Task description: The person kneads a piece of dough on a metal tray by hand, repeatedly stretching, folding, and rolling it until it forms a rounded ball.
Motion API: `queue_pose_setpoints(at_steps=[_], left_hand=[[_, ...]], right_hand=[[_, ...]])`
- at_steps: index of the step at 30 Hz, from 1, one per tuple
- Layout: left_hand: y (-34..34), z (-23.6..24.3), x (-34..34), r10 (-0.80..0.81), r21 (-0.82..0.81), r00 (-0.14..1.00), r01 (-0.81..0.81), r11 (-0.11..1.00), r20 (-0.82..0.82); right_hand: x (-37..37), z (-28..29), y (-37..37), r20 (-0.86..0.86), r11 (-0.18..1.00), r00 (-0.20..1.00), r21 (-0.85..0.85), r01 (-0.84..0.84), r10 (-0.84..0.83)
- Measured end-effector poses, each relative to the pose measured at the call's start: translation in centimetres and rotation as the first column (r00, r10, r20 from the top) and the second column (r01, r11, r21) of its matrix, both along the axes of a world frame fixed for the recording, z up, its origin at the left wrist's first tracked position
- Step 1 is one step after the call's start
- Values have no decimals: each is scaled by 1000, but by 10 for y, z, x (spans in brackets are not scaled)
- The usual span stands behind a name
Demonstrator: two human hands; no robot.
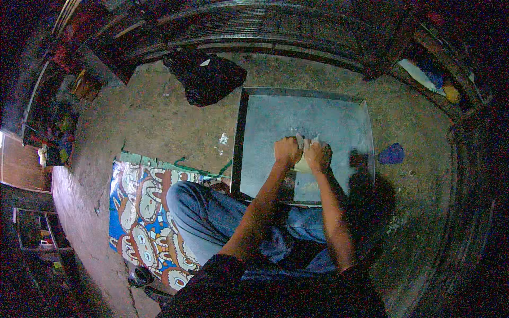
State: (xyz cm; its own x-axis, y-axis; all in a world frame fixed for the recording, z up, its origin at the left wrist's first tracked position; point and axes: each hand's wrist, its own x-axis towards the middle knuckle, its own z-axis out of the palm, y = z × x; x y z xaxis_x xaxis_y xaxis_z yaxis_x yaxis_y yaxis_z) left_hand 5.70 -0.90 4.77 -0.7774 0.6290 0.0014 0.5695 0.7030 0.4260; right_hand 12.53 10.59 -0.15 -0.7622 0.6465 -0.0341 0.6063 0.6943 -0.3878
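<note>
A pale lump of dough (303, 166) lies on a large, shallow metal tray (334, 112) on the floor in front of me. My left hand (288, 151) and my right hand (318, 156) are side by side on it, fingers curled over its far part. Both hands are closed, and they hide much of the lump. Traces of white powder show on the tray just beyond my fingers. Beneath my wrists, a lighter patch marks the tray's near part.
My jeans-clad legs (212, 212) are folded at the tray's near edge. A cartoon-printed mat (146, 206) is at left. Beyond the tray lies a black plastic bag (204, 77); a small purple-blue item (391, 153) sits to its right. Dark wooden slats (254, 26) border the far side.
</note>
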Motion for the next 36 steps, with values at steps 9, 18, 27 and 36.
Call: queue_pose_setpoints(at_steps=[9,18,27,36], left_hand=[[13,-11,-14,95,43,995,-94,995,-15],[3,-5,-2,61,169,996,-50,984,-63],[-17,-3,35,82,476,974,28,879,-210],[-51,-7,63,-58,335,991,95,937,-119]], right_hand=[[-9,65,0,141,971,974,136,-198,179],[7,61,-12,10,928,980,321,-190,198],[36,43,-38,-303,900,935,435,-37,185],[65,69,-65,-302,891,904,427,-155,302]])
